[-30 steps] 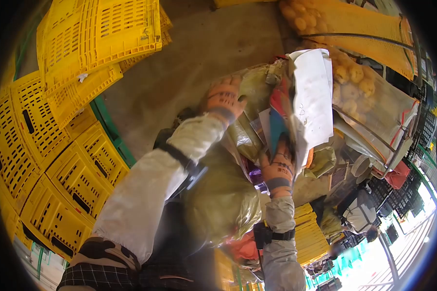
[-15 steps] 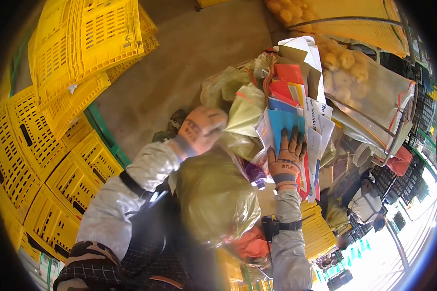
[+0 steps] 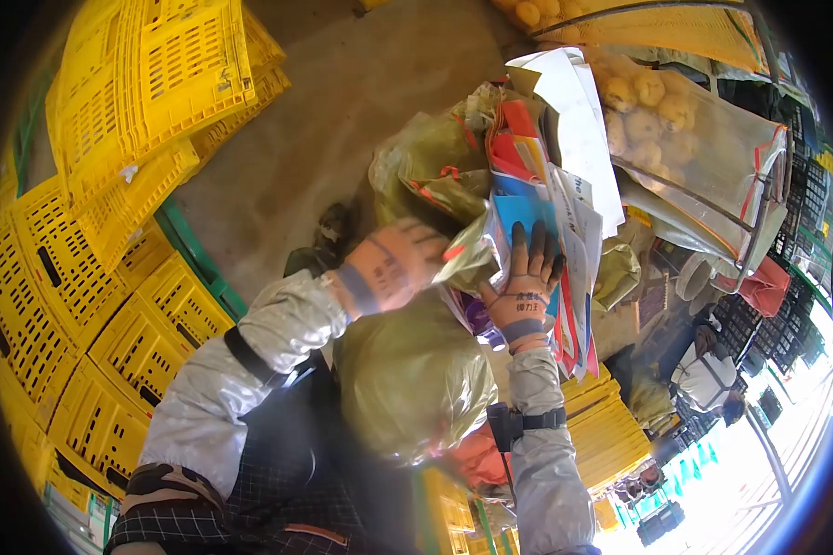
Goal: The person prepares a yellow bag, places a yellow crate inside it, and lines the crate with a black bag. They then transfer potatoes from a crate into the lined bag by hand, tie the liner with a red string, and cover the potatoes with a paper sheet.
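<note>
My left hand (image 3: pixel 391 264), in an orange glove and a little blurred, pinches the edge of an olive-green plastic bag (image 3: pixel 467 254) that has red ties. My gloved right hand (image 3: pixel 525 294) lies with fingers stretched out on a blue booklet (image 3: pixel 526 215), part of an upright bundle of papers. Red folders (image 3: pixel 511 153) and white sheets (image 3: pixel 578 139) stand in the same bundle. Something purple (image 3: pixel 478 319) shows under the papers between my hands. Below my left hand sits a full, rounded olive-green bag (image 3: pixel 416 384).
Yellow slatted crates (image 3: pixel 148 102) are stacked on the left, with more yellow crates (image 3: pixel 597 425) at the lower right. Mesh sacks of round, pale yellow produce (image 3: pixel 652 116) stand at the right. A person (image 3: pixel 708 375) is farther off at the right.
My left hand has moved right and now grips the bag's edge, which is pulled toward the papers. My right hand shifted slightly left with the bundle, still flat on the blue booklet.
</note>
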{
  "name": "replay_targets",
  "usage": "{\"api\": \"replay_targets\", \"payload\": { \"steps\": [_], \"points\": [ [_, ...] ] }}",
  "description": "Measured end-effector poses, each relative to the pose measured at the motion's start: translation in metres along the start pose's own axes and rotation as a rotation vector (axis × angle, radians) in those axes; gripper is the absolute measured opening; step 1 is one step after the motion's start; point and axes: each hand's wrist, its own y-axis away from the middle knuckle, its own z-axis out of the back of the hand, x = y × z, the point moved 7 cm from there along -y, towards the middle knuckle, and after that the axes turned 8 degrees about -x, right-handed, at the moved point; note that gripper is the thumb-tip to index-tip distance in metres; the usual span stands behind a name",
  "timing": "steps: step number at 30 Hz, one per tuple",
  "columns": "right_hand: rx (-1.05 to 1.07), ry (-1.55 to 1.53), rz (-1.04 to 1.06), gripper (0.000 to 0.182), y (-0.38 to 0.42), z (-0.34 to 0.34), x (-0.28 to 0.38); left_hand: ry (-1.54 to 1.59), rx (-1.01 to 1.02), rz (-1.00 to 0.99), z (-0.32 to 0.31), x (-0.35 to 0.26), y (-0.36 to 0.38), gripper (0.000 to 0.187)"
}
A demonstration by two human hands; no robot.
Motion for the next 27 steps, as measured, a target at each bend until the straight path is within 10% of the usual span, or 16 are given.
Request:
{"api": "replay_targets", "payload": {
  "steps": [11,14,22,27],
  "points": [
    [0.414,-0.235,0.27,0.04,0.031,-0.021,0.042,0.321,0.251,0.499,-0.036,0.024,0.028,0.038],
    [0.24,-0.728,0.322,0.03,0.038,-0.031,0.024,0.308,0.234,0.294,-0.032,0.001,0.015,0.026],
    [0.848,-0.398,-0.104,0.065,-0.008,-0.082,0.079,0.457,0.029,0.358,0.025,-0.035,0.038,0.029],
    [0.795,-0.259,-0.089,0.064,-0.024,-0.138,0.061,0.592,-0.088,0.461,0.056,-0.048,0.082,0.018]
  ]
}}
